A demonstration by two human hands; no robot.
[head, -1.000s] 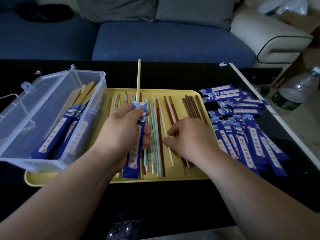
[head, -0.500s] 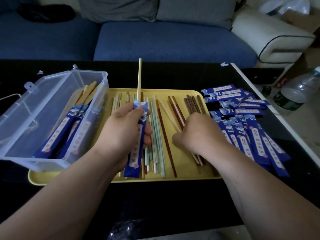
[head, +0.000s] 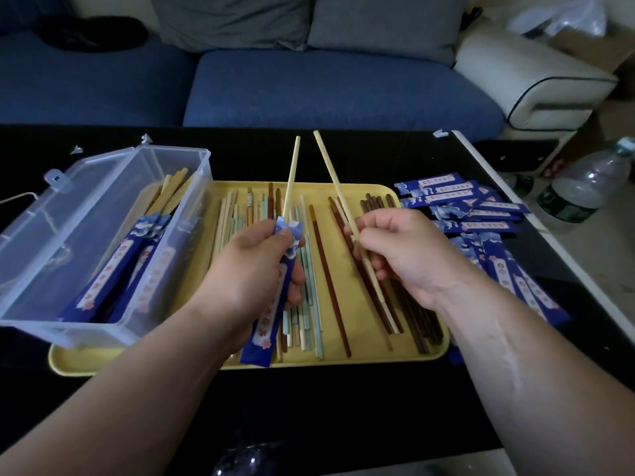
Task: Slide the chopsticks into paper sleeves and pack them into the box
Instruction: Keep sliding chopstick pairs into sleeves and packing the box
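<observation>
Head view: the right hand (head: 405, 255), down among the loose sticks half a second before, had lifted a second pale wooden chopstick (head: 331, 173) clear in a pinch, so the pair could likely be completed. At its 9 o'clock, the left hand (head: 254, 269) gripped the blue printed paper sleeve (head: 271, 304), the first pale chopstick (head: 291, 176) sticking out. Beneath lay the yellow plastic tray (head: 137, 369) of loose chopsticks (head: 330, 286). At 9 o'clock the clear plastic box (head: 51, 242) held sleeved pairs (head: 113, 269). At 3 o'clock lay spare blue sleeves (head: 481, 207).
</observation>
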